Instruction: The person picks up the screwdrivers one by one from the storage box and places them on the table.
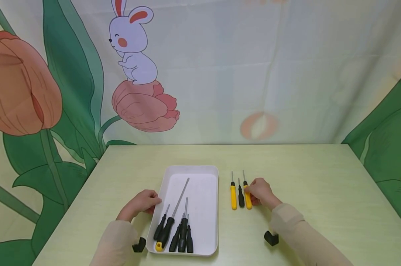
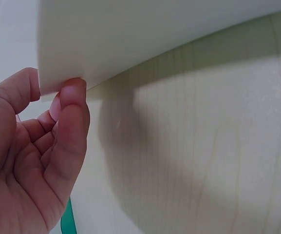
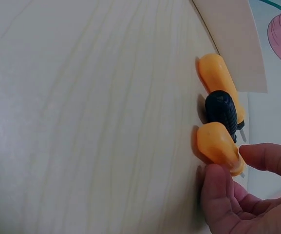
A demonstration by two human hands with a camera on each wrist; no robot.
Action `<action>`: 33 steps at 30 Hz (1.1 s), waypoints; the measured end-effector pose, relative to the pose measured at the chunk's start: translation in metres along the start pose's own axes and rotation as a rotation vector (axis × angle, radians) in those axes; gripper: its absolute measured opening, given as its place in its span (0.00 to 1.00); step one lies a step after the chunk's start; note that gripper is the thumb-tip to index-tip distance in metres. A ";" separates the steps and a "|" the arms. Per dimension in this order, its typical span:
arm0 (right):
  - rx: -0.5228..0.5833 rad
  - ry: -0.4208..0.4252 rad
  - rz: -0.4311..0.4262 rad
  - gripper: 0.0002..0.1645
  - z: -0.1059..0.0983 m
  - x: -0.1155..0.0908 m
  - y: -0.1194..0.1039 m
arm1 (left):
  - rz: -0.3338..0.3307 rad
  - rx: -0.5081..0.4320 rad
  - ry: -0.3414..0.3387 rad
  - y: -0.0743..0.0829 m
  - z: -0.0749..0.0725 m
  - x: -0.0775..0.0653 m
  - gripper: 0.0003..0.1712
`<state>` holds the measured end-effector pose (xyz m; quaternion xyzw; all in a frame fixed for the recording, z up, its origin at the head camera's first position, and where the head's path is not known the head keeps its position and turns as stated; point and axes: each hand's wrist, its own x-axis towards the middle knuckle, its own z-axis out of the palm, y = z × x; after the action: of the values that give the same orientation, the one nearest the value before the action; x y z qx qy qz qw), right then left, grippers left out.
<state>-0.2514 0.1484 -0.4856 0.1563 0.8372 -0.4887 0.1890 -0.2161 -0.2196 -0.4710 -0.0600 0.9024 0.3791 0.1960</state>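
Soft sleeves sit nearest in the head view. Your left hand pinches the smooth white tray, maybe to stop it sliding; dark screwdrivers lie inside. On the table beside it, your right hand pinches the rightmost yellow screwdriver. Left wrist: the tray wall looks thin and flat. Right wrist: the yellow handle looks round, near a bumpy black screwdriver.

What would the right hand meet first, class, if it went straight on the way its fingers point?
Beyond the rightmost yellow screwdriver, which the right hand seems to pinch, the first thing in line looks like the small black screwdriver, though depth is hard to judge.
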 end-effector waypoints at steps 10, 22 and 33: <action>0.046 -0.027 -0.007 0.12 -0.005 -0.004 0.001 | 0.011 -0.017 -0.001 -0.001 0.000 0.000 0.07; 0.079 -0.043 0.023 0.12 -0.007 -0.001 0.003 | 0.004 -0.013 0.001 0.000 0.000 0.000 0.07; 0.115 -0.051 0.047 0.12 -0.011 -0.001 0.000 | 0.000 -0.006 0.001 0.001 0.000 -0.001 0.08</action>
<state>-0.2520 0.1580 -0.4805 0.1743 0.7987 -0.5354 0.2125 -0.2156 -0.2190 -0.4703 -0.0607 0.9014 0.3816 0.1954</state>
